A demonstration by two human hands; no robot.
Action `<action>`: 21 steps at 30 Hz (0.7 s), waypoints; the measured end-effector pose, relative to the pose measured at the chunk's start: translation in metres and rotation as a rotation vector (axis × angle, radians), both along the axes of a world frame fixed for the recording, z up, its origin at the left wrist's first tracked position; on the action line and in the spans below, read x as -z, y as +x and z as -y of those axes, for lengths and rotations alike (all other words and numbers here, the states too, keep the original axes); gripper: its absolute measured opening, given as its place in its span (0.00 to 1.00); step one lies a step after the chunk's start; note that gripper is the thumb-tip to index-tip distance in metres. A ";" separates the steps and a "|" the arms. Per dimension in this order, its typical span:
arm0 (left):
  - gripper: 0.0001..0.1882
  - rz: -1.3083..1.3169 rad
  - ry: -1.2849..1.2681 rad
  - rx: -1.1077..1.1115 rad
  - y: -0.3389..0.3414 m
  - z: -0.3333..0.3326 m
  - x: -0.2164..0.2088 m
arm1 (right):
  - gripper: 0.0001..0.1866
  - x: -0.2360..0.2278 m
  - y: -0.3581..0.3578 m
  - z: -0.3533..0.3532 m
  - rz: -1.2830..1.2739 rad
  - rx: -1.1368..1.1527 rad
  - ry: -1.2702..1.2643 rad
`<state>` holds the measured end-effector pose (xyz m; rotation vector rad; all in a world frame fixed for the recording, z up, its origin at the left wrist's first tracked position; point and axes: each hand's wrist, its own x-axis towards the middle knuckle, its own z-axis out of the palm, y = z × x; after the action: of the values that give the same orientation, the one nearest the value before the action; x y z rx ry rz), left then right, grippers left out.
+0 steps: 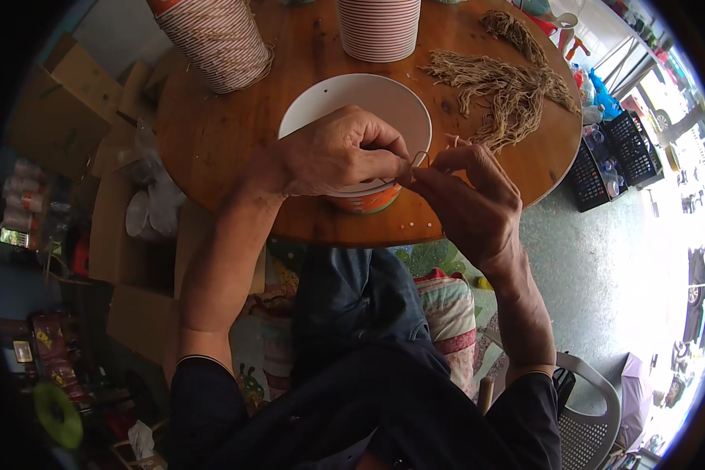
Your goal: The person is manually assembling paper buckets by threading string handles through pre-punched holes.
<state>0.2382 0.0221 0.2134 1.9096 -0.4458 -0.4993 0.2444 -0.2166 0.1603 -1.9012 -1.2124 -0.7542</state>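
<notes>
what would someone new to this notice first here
Probably the left hand and right hand, fingertips close together at the near right rim of the white-lined tub in the middle. Next come the shaggy tan strings on the right of the wooden table, and the two tall ringed stacks toward its far edge.

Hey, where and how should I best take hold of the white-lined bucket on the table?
Probably pinch the bucket by its far left rim, coming from above: the mouth opens upward, and that thin edge is uncovered, with wall reachable inside it.
</notes>
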 end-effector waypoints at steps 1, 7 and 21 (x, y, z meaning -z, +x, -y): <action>0.10 0.010 -0.007 -0.014 0.000 0.000 0.001 | 0.16 0.001 0.000 -0.001 0.014 0.003 -0.008; 0.08 -0.086 -0.211 -0.163 -0.006 0.000 0.002 | 0.09 0.001 -0.005 0.002 -0.120 0.020 0.045; 0.13 0.306 -0.061 -0.246 -0.045 0.025 -0.001 | 0.08 -0.022 -0.026 0.007 -0.881 -0.045 0.036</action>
<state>0.1930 -0.0029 0.2143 1.9553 -0.4092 -0.0315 0.2186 -0.2235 0.1824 -1.8387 -0.6601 0.1186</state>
